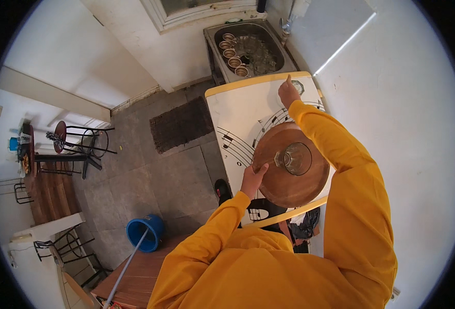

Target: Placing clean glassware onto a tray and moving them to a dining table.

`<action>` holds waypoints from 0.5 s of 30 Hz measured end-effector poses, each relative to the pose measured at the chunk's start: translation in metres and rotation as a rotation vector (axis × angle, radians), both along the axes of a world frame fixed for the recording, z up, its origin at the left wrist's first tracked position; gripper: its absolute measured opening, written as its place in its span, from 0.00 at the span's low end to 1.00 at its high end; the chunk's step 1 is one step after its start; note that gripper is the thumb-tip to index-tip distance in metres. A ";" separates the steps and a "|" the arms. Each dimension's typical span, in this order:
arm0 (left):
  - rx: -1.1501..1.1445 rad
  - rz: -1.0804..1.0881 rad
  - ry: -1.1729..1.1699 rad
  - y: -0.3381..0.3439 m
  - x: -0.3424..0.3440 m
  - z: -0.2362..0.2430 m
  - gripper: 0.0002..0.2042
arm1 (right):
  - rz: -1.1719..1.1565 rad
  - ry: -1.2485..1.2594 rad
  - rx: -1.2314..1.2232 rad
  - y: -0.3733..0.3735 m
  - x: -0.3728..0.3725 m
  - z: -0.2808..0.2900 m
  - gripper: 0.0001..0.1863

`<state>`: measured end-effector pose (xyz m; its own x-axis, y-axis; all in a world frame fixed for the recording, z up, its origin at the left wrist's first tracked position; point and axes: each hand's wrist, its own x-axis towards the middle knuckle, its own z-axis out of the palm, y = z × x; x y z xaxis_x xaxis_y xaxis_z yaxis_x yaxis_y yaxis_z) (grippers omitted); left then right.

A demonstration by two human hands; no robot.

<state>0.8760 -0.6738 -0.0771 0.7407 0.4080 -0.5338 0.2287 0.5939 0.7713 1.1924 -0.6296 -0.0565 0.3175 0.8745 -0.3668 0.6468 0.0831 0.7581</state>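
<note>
A round wooden tray [304, 193] rests on the white table [219, 110] with a music-note pattern and yellow edging. My left hand [253, 180] is closed on the tray's left rim, thumb on top and the other fingers mostly hidden. On the tray is a clear glass [296, 158], its narrow end toward my left hand. My right hand [289, 93] is stretched out to the table's far edge, closed around a small clear glass [299, 88]. That glass is partly covered by the hand, and most of the gripping fingers are hidden.
Beyond the table, a metal sink [289, 64] holds several cups [235, 62] and a heap of clear glassware [261, 54]. A dark mat [181, 123] lies on the floor. Back left stand a blue bucket [145, 233] with a pole and stools [61, 131]. A wall rises at right.
</note>
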 end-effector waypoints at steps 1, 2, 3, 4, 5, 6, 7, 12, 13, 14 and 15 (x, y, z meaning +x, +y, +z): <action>-0.009 -0.025 0.025 0.001 0.000 0.001 0.21 | -0.085 -0.024 -0.030 0.006 0.002 -0.004 0.16; -0.006 -0.018 0.021 0.000 0.000 0.002 0.21 | -0.077 -0.028 -0.026 0.011 0.003 -0.007 0.16; -0.006 -0.024 0.013 0.000 0.000 0.004 0.21 | -0.101 -0.022 -0.043 0.013 0.005 -0.010 0.16; -0.005 -0.030 0.006 0.000 0.000 0.005 0.21 | -0.124 -0.015 -0.060 0.015 0.006 -0.012 0.15; 0.000 -0.026 0.003 0.001 0.001 0.006 0.21 | -0.150 -0.008 -0.075 0.016 0.009 -0.012 0.15; -0.012 -0.013 0.001 0.002 0.003 0.007 0.21 | -0.131 0.017 -0.062 0.016 0.013 -0.011 0.15; -0.027 0.001 0.002 0.001 0.002 0.007 0.21 | -0.130 0.015 -0.058 0.015 0.017 -0.009 0.15; -0.030 -0.023 0.031 -0.001 0.005 0.007 0.20 | -0.148 0.185 0.241 -0.032 0.049 0.014 0.24; -0.036 -0.017 0.091 0.000 0.004 0.011 0.18 | -0.151 0.186 0.248 -0.043 0.047 0.027 0.24; -0.028 -0.015 0.093 0.002 0.002 0.009 0.18 | -0.152 0.257 0.371 -0.054 0.041 0.045 0.29; -0.037 0.007 0.090 0.001 0.001 0.005 0.18 | -0.156 0.324 0.493 -0.067 0.033 0.063 0.33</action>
